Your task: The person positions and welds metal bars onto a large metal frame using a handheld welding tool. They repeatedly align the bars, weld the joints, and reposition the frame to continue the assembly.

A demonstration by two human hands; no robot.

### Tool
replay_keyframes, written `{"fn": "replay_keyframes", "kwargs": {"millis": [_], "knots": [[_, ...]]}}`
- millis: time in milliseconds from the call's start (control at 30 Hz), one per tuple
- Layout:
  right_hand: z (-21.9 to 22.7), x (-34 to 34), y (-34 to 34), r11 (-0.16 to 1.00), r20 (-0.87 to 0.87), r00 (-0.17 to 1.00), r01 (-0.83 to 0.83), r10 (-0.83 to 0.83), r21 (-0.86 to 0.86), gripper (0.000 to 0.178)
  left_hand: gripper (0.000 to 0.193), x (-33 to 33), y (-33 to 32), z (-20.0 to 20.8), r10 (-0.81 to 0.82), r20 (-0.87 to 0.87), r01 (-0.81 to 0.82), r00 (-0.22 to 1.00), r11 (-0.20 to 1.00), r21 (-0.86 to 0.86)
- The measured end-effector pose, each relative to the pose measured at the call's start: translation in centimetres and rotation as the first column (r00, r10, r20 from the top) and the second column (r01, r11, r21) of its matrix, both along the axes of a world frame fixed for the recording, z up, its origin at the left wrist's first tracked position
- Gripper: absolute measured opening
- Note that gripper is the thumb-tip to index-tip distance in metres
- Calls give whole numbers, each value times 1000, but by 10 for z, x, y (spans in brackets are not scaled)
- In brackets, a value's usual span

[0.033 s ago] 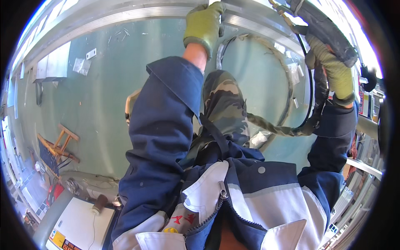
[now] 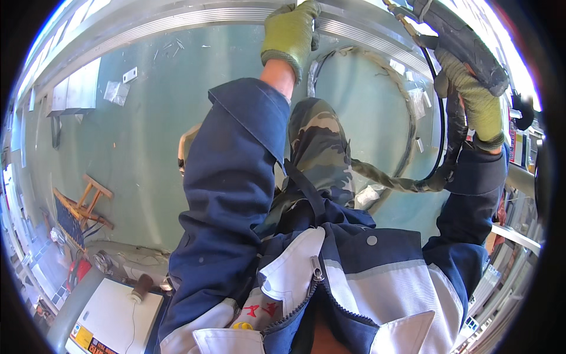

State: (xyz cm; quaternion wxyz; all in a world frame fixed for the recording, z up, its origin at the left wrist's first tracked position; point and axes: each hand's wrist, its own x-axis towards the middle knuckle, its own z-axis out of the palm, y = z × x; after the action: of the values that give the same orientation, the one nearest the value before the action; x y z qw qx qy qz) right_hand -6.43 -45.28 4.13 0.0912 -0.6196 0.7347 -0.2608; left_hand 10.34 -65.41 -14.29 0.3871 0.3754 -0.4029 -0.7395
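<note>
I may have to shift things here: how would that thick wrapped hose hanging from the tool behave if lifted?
The wrapped hose sags in a curve below the right hand, so it is probably floppy rather than stiff. Its thick sleeve suggests some weight and drag. The cloth-like wrap should not be slippery in gloves. It loops across the floor, so it may snag.

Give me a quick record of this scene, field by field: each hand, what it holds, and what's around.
left hand: green-gloved left hand gripping a ribbed metal rail
right hand: green-gloved right hand closed around a black torch-like tool
cable: black hose hangs from the tool
clothing: navy and white jacket, camouflage trousers
floor: pale green floor, wooden stand
</note>
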Motion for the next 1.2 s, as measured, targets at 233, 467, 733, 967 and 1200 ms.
{"fn": "replay_keyframes", "kwargs": {"millis": [233, 467, 733, 967, 1200], "knots": [[-25, -48, 1, 940, -392, 874, -336, 287, -61, 29, 22, -1, -3, -4, 25, -2, -25, 1000, 1000, -2], [-55, -81, 15, 995, 40, 995, -95, 96, -14, 28, 22, -1, 0, 3, 17, 27, -16, 999, 999, -37], [-38, -30, 1, 981, 77, 979, -194, 191, 26, 31, 22, 2, 0, 3, 10, 4, -10, 1000, 1000, 9], [-25, -43, -3, 986, 153, 983, -115, 96, 122, 30, 22, 3, 5, 2, 16, -22, -16, 1000, 1000, -23], [-16, -98, -53, 990, 434, 893, -137, 118, 13, 28, 23, 0, 10, 17, 12, 42, -13, 999, 999, 32]]}}
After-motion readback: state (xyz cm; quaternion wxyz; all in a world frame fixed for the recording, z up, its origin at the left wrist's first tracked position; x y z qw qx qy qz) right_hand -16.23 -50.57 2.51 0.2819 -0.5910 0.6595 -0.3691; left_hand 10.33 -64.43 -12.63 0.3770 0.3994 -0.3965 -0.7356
